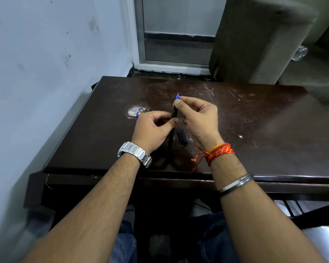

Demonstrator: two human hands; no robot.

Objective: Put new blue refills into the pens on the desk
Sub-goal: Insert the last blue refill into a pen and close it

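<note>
A dark pen barrel [171, 136] is held upright over the middle of the dark desk [254, 130]. My left hand [152, 128] grips the barrel at its middle. My right hand [199, 118] pinches the top, where a blue refill [177, 96] with a fine tip sticks out. A second blue piece [137, 116] shows behind my left hand; whether the hand holds it I cannot tell. A small black pen part [183, 137] lies on the desk between my wrists.
A pale wall runs along the desk's left side. Behind the desk are a framed glass panel [179, 31] and a grey upholstered piece of furniture [254, 38]. The desk top has a white scuffed patch [136, 110] and scratches.
</note>
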